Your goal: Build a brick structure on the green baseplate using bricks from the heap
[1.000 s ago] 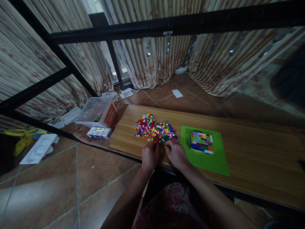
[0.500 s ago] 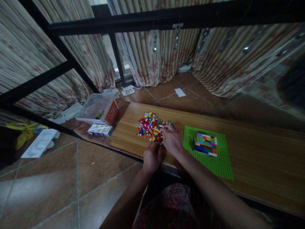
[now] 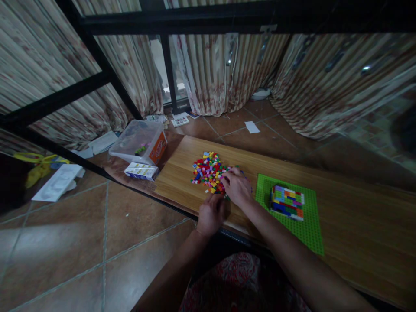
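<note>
A heap of small toy building bricks in many colours lies on the wooden board. My right hand is over the right side of this heap, its fingers bent down and drawn together among the bricks; whatever is between the fingertips is hidden. Close by, at the heap's near edge, my left hand rests low with its fingers curled closed, and its contents cannot be made out. To the right, a green baseplate carries a block-shaped build of multicoloured bricks. Neither hand touches it.
A clear plastic bin with an orange label stands left of the wooden board, with a small carton before it. A black metal frame and curtains are behind. White packaging lies on the tiled floor.
The whole view has shifted and tilted slightly, so the board's things sit further right. My hands stay at the heap, in nearly the same pose.
</note>
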`<state>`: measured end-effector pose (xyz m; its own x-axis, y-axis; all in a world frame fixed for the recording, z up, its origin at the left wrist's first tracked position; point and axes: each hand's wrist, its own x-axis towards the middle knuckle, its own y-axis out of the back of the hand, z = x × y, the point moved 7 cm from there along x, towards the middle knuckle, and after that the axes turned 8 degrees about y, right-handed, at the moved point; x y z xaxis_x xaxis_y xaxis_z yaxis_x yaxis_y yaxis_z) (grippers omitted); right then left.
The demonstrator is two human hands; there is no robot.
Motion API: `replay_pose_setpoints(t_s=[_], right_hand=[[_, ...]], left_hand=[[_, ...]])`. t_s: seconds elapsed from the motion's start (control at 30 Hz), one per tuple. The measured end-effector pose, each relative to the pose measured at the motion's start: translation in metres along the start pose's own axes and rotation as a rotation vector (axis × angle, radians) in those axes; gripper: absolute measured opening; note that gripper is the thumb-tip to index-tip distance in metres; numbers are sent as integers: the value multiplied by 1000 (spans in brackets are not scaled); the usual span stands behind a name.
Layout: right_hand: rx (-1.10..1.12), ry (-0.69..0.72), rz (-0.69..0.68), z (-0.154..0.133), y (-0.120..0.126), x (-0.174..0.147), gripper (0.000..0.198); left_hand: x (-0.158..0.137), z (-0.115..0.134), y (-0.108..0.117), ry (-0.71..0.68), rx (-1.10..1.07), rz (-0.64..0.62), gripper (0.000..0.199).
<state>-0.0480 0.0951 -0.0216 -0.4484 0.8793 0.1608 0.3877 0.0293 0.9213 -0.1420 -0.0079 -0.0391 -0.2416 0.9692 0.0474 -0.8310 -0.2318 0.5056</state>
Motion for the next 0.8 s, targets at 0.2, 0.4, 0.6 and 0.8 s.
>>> replay_pose_setpoints(t_s=[0.2,0.4,0.6,0.8], right_hand=[[-34,-55,-16,-4,2,8,22],[59,-98,-42,3,-1,5,15],[108,17,-98,7,-2,4,23],[32,127,-218,6,2,8,31]], left_hand=[[0,1,0,-5,-14,-10,14],[0,-2,-1,-9,-3,-15,15],[-1,-2,-1,-23,58,-3,14],[-1,-2,-3,-24,101,-7,13]])
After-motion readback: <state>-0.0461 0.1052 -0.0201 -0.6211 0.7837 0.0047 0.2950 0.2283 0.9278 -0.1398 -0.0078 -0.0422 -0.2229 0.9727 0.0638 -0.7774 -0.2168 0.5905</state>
